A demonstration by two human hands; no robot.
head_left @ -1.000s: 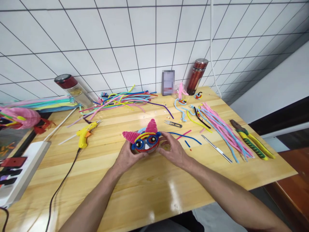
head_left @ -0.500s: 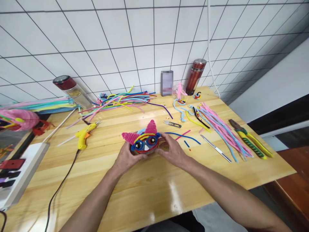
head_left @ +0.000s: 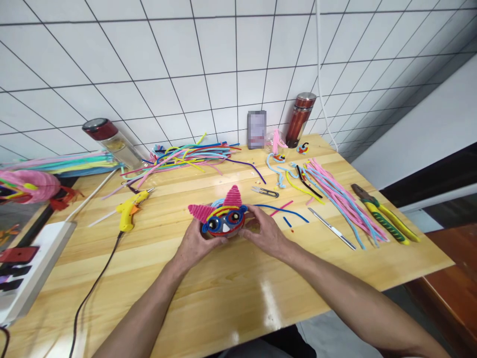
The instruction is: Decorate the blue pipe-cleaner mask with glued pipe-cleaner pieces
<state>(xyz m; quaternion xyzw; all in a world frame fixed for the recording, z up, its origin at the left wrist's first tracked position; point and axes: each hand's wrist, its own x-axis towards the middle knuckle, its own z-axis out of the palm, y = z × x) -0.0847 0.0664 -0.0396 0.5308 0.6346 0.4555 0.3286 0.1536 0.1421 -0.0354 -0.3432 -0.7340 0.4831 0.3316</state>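
The forearms (head_left: 149, 293) are bare, the clothing (head_left: 294, 343) dark.

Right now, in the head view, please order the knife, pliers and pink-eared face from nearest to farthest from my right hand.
1. Pink-eared face: between your left hand and right hand.
2. Knife: on the table, right of that hand.
3. Pliers: farther right, beyond the knife.

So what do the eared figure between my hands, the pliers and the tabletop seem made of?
Eared figure: probably pipe cleaners, matte and fuzzy, with ridged rows on the ears. Pliers: dull dark head, likely metal; ribbed coloured grips, perhaps plastic or rubber. Tabletop: glossy wood or laminate, showing striped grain and reflections.
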